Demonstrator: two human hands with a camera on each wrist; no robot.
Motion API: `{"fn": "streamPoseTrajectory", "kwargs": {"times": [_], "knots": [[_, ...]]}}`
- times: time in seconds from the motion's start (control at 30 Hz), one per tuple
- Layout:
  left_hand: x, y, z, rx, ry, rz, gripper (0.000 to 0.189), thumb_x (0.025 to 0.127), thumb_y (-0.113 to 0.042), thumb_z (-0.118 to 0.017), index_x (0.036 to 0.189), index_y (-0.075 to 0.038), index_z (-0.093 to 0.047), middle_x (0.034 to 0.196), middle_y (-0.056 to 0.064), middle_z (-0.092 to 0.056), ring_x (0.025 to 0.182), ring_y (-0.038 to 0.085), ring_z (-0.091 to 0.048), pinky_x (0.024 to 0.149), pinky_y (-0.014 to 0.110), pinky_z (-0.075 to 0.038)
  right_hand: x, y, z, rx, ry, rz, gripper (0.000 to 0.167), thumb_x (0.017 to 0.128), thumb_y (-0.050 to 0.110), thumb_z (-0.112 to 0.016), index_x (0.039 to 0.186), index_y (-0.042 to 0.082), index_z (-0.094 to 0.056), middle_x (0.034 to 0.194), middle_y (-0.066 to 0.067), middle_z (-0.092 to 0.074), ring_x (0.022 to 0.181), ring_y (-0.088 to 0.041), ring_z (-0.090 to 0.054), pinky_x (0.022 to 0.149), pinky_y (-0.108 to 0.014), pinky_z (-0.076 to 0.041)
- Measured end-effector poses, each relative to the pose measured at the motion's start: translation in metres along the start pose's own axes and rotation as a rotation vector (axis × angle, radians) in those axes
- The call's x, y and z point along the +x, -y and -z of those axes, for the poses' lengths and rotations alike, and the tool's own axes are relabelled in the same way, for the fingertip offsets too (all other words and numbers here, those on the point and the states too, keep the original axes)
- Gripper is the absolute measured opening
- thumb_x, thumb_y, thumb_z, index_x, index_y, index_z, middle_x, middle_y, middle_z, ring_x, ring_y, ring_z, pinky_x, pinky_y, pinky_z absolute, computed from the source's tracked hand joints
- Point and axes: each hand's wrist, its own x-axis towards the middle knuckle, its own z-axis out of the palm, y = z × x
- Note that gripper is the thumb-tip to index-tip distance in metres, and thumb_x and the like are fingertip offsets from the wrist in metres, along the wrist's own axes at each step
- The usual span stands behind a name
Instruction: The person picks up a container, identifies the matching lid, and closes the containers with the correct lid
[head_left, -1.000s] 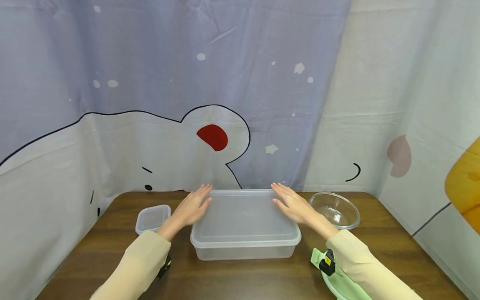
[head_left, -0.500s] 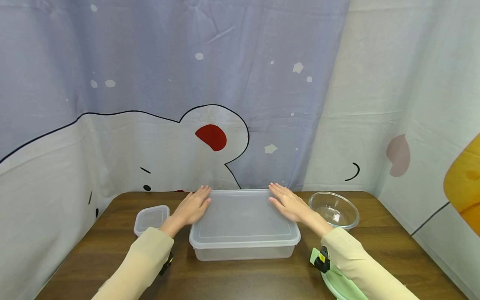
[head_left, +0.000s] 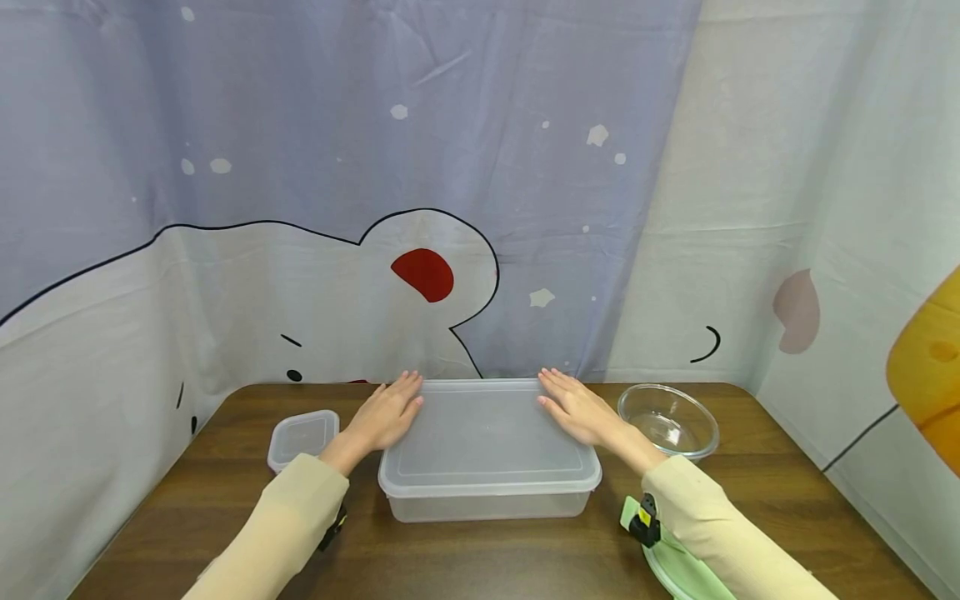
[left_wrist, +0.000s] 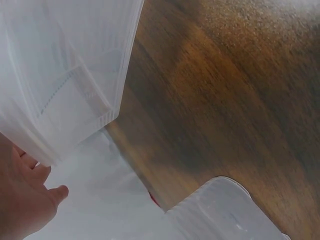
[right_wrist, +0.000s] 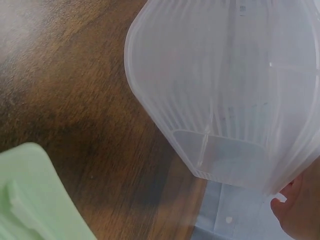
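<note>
A large translucent plastic storage box [head_left: 491, 505] with a frosted lid [head_left: 487, 437] stands in the middle of the wooden table. My left hand [head_left: 386, 414] lies with straight fingers on the lid's left edge, near the back corner. On the opposite edge my right hand [head_left: 583, 410] rests the same way, fingers extended toward the back. Both wrist views look at the box's ribbed side walls, the left wall [left_wrist: 65, 65] and the right wall [right_wrist: 225, 75], with part of each hand at the rim.
Left of the box sits a small lidded container [head_left: 303, 439], partly behind the left forearm. A round glass bowl [head_left: 667, 421] stands at the back right. Under the right forearm lies a light green lid [head_left: 686, 571], also in the right wrist view. A printed curtain [head_left: 562, 208] hangs behind the table [head_left: 450, 567].
Both hands have come down slightly closer onto the lid's edges, the right one shifting a little left. The box and other containers keep their places.
</note>
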Motion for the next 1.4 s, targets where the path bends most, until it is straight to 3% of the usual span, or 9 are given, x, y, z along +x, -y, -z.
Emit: {"fn": "streamPoseTrajectory", "kwargs": {"times": [1.4], "knots": [[0.0019, 0.0024, -0.0039, 0.004, 0.005, 0.005, 0.049, 0.103, -0.024, -0.039, 0.143, 0.005, -0.040, 0.152, 0.019, -0.036, 0.144, 0.035, -0.028, 0.116, 0.056, -0.025, -0.0001, -0.0002, -0.0038, 0.019, -0.010, -0.032, 0.051, 0.103, 0.030, -0.040, 0.142, -0.003, -0.042, 0.151, -0.019, -0.038, 0.142, -0.036, -0.031, 0.117, -0.049, -0.026]]}}
